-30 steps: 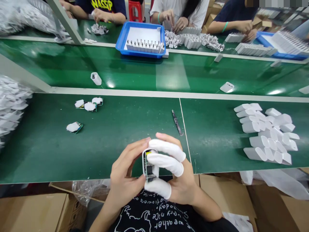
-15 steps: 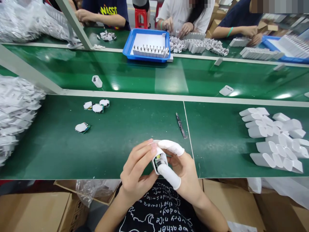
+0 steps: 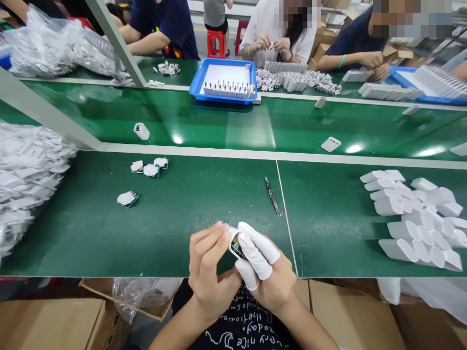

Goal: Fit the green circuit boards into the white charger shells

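My left hand [image 3: 209, 260] is closed around a small white plastic housing [image 3: 232, 234], its open end facing right. Inside that opening sits a circuit board [image 3: 236, 247] with a yellow part, partly covered by fingers. White finger cots cover fingers of my right hand [image 3: 260, 265], which is closed against the housing's open end; its fingertips hide the exact contact. Beyond the hands lies a pair of dark tweezers [image 3: 272, 197]. To the left are a single circuit board with a white pad [image 3: 127, 199] and a small group of similar boards [image 3: 150, 169].
Several empty white housings [image 3: 419, 221] lie in rows at the right. White parts are heaped [image 3: 29, 180] at the left. Single housings rest on the green belt [image 3: 204, 121] beyond the ledge. Across it, co-workers handle parts near a blue tray [image 3: 222, 99]. Cardboard boxes [image 3: 51, 321] stand below the table.
The right-hand fingers have come together over the housing's open end, where thumb and finger were apart before. The housing has turned slightly. The whole view has shifted a little upward.
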`<move>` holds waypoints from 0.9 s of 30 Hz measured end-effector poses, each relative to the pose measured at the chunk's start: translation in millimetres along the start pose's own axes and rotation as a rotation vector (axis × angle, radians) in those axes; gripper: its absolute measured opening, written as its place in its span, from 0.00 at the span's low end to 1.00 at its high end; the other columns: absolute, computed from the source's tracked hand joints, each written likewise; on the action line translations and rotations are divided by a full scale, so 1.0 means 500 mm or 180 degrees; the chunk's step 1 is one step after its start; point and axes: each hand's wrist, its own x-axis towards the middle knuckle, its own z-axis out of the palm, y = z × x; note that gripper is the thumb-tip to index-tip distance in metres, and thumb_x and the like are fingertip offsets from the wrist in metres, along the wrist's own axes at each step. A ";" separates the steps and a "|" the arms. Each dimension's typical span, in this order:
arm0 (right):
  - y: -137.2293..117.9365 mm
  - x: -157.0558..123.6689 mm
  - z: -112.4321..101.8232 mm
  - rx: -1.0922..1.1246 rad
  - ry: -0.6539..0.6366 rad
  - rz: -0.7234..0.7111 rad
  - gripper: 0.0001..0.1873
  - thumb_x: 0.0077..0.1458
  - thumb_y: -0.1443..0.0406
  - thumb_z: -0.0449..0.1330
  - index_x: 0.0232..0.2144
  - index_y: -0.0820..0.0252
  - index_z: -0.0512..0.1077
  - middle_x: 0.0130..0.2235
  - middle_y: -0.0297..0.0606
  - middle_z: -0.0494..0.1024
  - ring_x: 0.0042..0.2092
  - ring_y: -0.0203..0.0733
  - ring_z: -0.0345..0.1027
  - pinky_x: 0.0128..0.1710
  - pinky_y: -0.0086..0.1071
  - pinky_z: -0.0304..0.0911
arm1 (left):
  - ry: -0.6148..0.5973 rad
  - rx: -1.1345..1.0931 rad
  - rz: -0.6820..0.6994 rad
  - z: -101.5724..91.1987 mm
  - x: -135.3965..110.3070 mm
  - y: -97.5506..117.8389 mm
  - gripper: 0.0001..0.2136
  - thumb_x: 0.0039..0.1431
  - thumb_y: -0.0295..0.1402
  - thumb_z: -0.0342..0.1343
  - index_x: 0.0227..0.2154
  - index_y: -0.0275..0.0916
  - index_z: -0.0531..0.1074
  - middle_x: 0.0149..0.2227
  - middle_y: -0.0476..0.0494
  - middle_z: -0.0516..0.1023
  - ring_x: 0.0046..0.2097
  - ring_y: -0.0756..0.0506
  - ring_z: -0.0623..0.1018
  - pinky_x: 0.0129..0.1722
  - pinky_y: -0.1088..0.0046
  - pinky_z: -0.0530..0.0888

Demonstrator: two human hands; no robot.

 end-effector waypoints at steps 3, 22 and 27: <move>0.007 0.013 0.001 0.0262 -0.0060 0.0245 0.19 0.63 0.65 0.55 0.55 0.60 0.67 0.47 0.50 0.80 0.48 0.47 0.77 0.43 0.40 0.78 | -0.0013 -0.0010 -0.0176 0.004 -0.009 -0.010 0.24 0.49 0.19 0.63 0.50 0.38 0.69 0.44 0.43 0.74 0.48 0.43 0.75 0.45 0.63 0.77; -0.006 0.011 0.025 0.0447 0.0277 0.0510 0.18 0.59 0.68 0.59 0.53 0.59 0.69 0.45 0.47 0.81 0.47 0.47 0.77 0.45 0.38 0.77 | 0.0179 0.0006 -0.0273 0.007 -0.024 -0.031 0.22 0.50 0.24 0.64 0.48 0.42 0.67 0.44 0.45 0.71 0.45 0.44 0.74 0.44 0.62 0.75; -0.019 0.000 0.038 0.0519 0.0305 0.0476 0.17 0.59 0.69 0.59 0.51 0.61 0.70 0.47 0.50 0.80 0.48 0.47 0.77 0.46 0.40 0.77 | 0.0284 -0.0080 -0.0396 0.010 -0.036 -0.036 0.20 0.53 0.27 0.62 0.48 0.44 0.67 0.43 0.46 0.69 0.45 0.44 0.74 0.45 0.62 0.74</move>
